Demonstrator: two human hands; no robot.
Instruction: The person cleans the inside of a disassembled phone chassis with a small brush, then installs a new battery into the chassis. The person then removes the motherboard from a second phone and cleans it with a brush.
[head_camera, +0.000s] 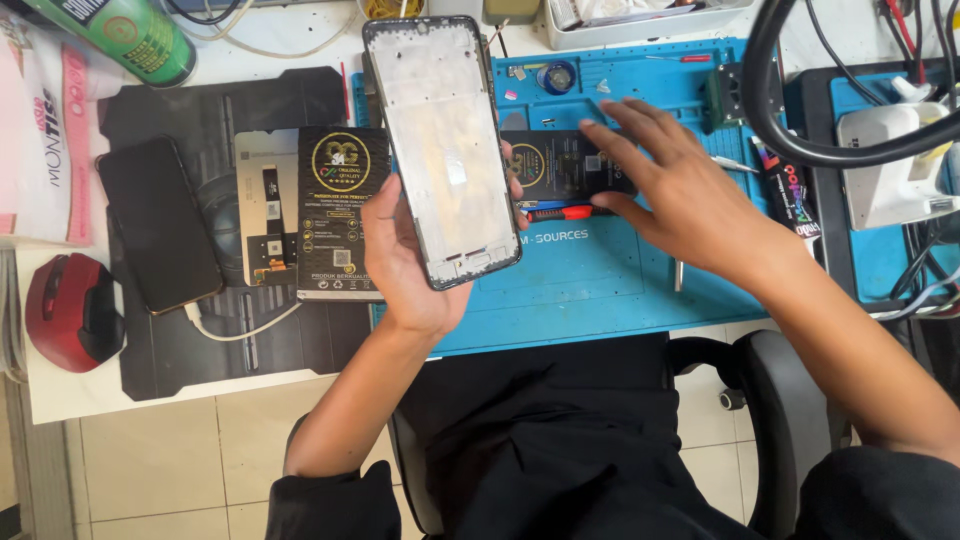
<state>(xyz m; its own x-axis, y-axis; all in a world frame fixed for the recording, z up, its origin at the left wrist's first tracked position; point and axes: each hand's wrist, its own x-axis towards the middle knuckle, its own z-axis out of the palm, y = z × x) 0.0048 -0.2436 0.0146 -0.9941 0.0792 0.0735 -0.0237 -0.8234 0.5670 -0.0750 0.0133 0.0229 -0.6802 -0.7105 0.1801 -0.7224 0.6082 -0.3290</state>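
A: What are the fingers of the left hand (405, 255) doing?

B: They curl around a phone frame (443, 150). The thumb side is on 1 edge and the fingertips peek out on the other edge. It is a snug hold, so the frame can stand up off the table and tilt toward the eyes.

A: Why hold it up like that?

B: I think it makes the pale inside of the frame easy to look at. It has no screen in it.

A: And the right hand (690, 190)?

B: Its fingers are spread flat and wide. They press down on a black battery (565, 165) that lies on the blue mat (600, 280). The hand grips nothing. It just rests on top, maybe to keep the battery from sliding.

A: What is near the battery?

B: A small red tool (560, 212) lies just beside it, under the fingers.

A: And farther out?

B: On the left, a black box (338, 212) sits next to a phone back part (266, 208). A dark phone (160, 222) lies flat with a white cable (240, 330) plugged in. A red mouse (70, 310) sits at the far edge.
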